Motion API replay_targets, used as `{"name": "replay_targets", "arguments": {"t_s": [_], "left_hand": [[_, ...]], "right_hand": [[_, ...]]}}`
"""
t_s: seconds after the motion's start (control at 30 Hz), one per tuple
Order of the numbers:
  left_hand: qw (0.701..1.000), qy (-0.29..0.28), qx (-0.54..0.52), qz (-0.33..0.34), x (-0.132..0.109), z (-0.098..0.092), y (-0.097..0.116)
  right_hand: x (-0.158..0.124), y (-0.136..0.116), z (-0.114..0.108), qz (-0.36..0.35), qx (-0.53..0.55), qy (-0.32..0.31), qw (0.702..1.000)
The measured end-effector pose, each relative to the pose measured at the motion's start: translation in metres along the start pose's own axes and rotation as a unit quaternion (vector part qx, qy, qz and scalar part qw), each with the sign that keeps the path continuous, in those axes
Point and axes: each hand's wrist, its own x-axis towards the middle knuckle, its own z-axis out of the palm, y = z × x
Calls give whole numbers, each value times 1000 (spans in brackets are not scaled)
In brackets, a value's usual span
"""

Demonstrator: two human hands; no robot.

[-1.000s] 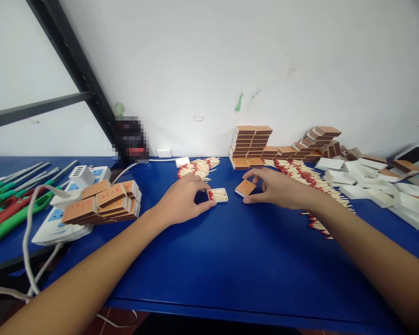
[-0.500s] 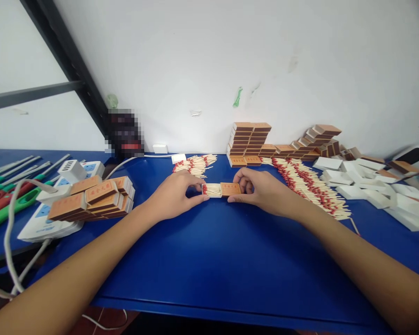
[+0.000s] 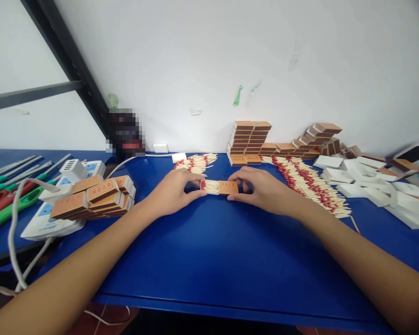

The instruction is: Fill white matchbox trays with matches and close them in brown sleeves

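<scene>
Between my hands, at the middle of the blue table, is a half-open matchbox. Its white inner tray, filled with red-headed matches, juts out to the left of the orange-brown sleeve. The fingers and thumb of my left hand grip the tray's outer end. My right hand holds the sleeve's right end between thumb and curled fingers. Behind my left hand lies a small pile of loose matches. A long band of matches stretches beyond my right hand.
Stacked matchboxes stand against the wall, with more heaped to their right. White matchbox trays lie scattered at the right. On the left, bundled matchboxes rest on a power strip, beside green- and red-handled tools and white cables.
Both hands and the matchbox have shifted slightly left and away from me. The tray still sticks out of the sleeve about as far.
</scene>
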Motion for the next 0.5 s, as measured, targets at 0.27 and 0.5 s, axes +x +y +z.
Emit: {"name": "replay_targets", "arguments": {"t_s": [0.27,0.5], "left_hand": [[1000,16,-15,-4,0,-5,3],[999,24,-40,-12,0,-8,2]], "right_hand": [[-2,-6,-9,-14,-7,18,1000],[-1,-12,-11,-32,-11,45,998]]}}
